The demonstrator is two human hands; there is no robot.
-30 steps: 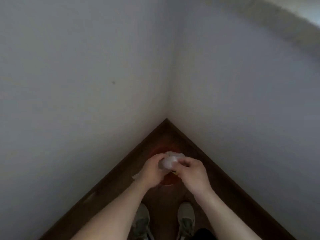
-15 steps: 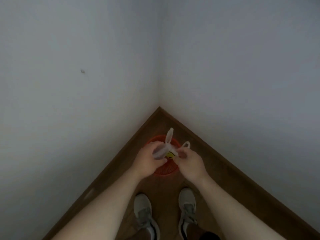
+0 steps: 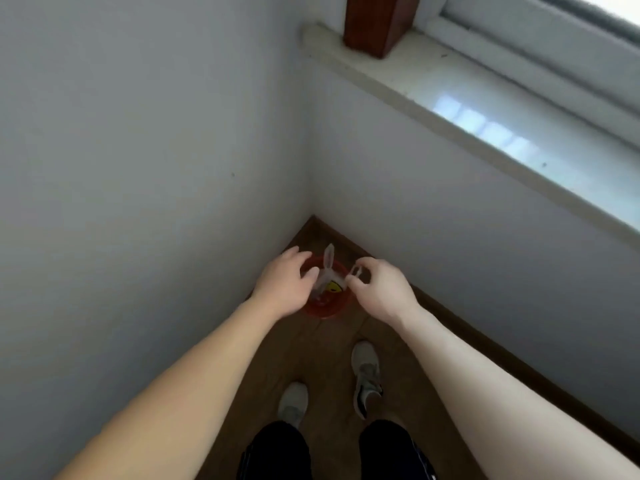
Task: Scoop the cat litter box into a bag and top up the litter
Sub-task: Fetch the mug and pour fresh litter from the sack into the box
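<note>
1. Right grip (image 3: 382,294), a bare hand, pinches one handle loop (image 3: 355,271) of a thin, see-through bag (image 3: 325,277) between thumb and forefinger. The left grip (image 3: 284,289) is spread loose and holds nothing. Its thumb lies just beside the bag, and contact cannot be told.
2. The bag hangs over a small red bin (image 3: 325,311) on the wooden floor (image 3: 311,358), in the corner where two pale walls meet. A yellow mark (image 3: 334,287) shows on the bag. Whether its bottom sits inside the bin is unclear. No litter box is in view.
3. The step looks like opening the bag ready for scooping. To do it well, the left grip should take the other handle, which stands upright. The two handles should be drawn apart evenly so the mouth opens wide. Pull gently, as film this thin probably tears easily.
4. Half a second ago the left grip was curled round the bag; now it has let go. The right pinch is unchanged. The view has lifted, so a window sill (image 3: 450,98) now shows at upper right, with a reddish wooden block (image 3: 377,22) on it.
</note>
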